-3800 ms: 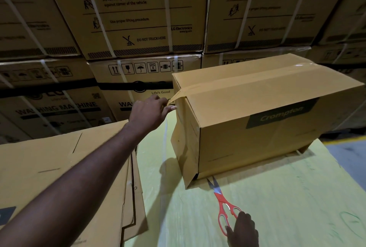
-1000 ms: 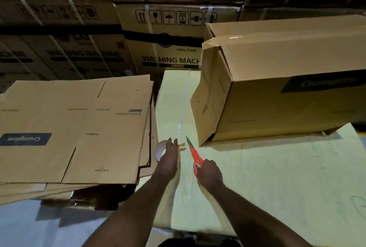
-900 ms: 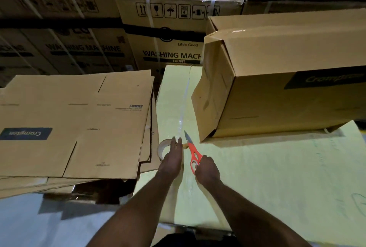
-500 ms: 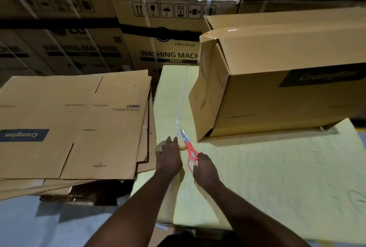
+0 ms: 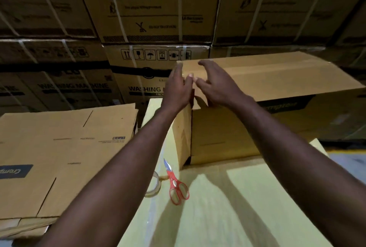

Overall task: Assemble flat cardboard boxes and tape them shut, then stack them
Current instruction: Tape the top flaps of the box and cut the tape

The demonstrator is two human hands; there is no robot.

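Box [image 5: 277, 80] | long axis left-right | left hand [image 5: 178, 90], right hand [image 5: 217, 86] at left end

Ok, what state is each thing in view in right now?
Box: assembled, standing on the table, tape along its top seam.
Scissors: closed, lying flat on the table, not held.
Tape roll: lying flat beside the scissors, partly hidden.
Flat cardboard: folded flat, stacked left of the table.
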